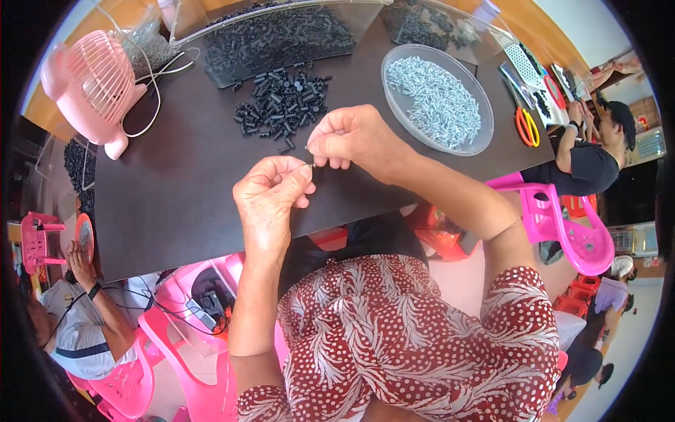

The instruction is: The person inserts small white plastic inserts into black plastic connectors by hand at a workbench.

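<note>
My left hand (271, 186) is closed in a pinch on a small dark plastic piece (312, 166), of which only the end shows past the thumb. Just above it and slightly to the right, my right hand (351, 139) is also pinched, its fingertips close to that piece. What those fingertips hold is too small to make out. Beyond both hands lies a loose pile of short black plastic cylinders (281, 102). To the right of the pile, a round clear tub (486, 133) holds many small silver screws (439, 98).
Behind a clear panel spreads a larger black heap (274, 42). A pink fan (95, 84) with a white cable stands at left. Orange-handled scissors (526, 128) lie on the dark table (169, 211) at right. People sit both sides, near pink plastic chairs (587, 243).
</note>
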Demonstrator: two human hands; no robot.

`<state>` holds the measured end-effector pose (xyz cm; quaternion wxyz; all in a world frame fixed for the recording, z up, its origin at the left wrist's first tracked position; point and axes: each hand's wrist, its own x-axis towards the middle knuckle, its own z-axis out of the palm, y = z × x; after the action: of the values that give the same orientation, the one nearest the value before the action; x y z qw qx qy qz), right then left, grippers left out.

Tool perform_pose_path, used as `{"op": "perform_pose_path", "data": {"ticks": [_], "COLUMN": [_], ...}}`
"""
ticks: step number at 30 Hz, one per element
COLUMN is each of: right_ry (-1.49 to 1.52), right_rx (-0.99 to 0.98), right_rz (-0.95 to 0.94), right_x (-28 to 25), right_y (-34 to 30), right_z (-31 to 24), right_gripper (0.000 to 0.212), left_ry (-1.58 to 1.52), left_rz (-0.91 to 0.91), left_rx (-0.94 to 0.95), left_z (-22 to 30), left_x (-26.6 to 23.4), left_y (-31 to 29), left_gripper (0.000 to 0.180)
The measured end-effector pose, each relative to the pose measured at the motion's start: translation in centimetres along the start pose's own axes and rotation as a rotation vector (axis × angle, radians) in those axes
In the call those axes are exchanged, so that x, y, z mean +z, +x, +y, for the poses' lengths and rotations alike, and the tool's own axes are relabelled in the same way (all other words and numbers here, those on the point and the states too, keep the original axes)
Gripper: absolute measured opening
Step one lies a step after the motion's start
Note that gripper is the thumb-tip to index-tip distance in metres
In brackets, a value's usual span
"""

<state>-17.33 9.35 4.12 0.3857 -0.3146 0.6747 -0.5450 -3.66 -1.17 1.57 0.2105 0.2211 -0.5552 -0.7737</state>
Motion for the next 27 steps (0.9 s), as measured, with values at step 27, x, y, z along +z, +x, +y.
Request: {"op": "perform_pose_path", "data": {"ticks": [27], "right_ry": [-0.459], "right_rx": [-0.477], "right_rz": [0.182], "right_x": [1.1], "right_y": [0.0], "right_z": [1.3], "right_gripper": [0.013], "left_ry": [-0.233], "left_rz": [0.112], "left_rx": [0.004], "left_z": [-1.2], "left_x": [-1.2], "left_y": [-0.5], "left_gripper": [0.006]}}
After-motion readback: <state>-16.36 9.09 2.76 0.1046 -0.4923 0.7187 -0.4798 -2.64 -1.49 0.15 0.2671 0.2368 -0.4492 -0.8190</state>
